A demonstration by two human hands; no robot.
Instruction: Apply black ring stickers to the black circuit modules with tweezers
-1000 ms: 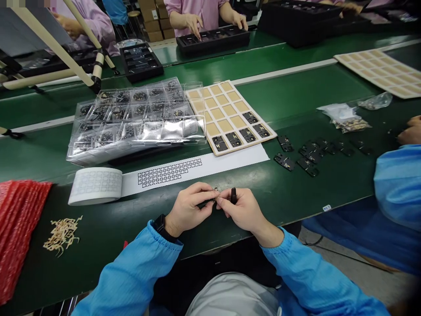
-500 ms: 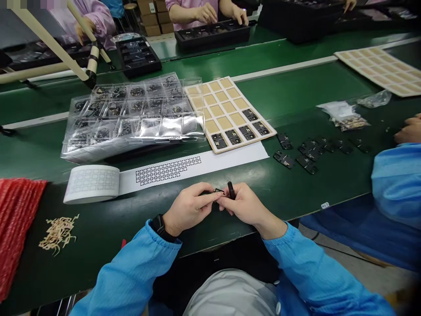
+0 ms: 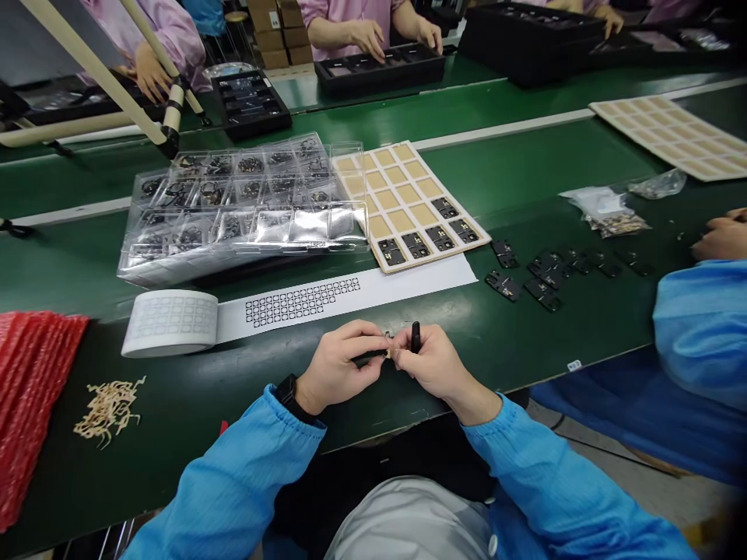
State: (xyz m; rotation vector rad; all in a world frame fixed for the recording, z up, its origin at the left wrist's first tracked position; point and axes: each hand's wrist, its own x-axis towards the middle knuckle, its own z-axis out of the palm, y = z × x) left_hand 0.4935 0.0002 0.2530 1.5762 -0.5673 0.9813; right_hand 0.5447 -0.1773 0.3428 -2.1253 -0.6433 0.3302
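My left hand is closed, thumb and fingers pinching a small dark part that is mostly hidden, with a yellowish spot showing. My right hand meets it fingertip to fingertip and grips a black pen-like tool, whose rounded end sticks up. Just beyond my hands lies a white strip printed with small black frames, unrolled from a label roll. Behind it, a cardboard tray with square pockets holds several black plates. More black plates lie loose to the right.
Clear plastic trays of small parts are stacked at back left. Red bubble-wrap bags and a heap of cream scraps lie left. Parts bags lie right. A co-worker's blue sleeve is at right; other people work across the table.
The small part between my fingertips has turned, and its thin black frame edge no longer shows. The black tool stands slightly more upright. The whole view has shifted a little.
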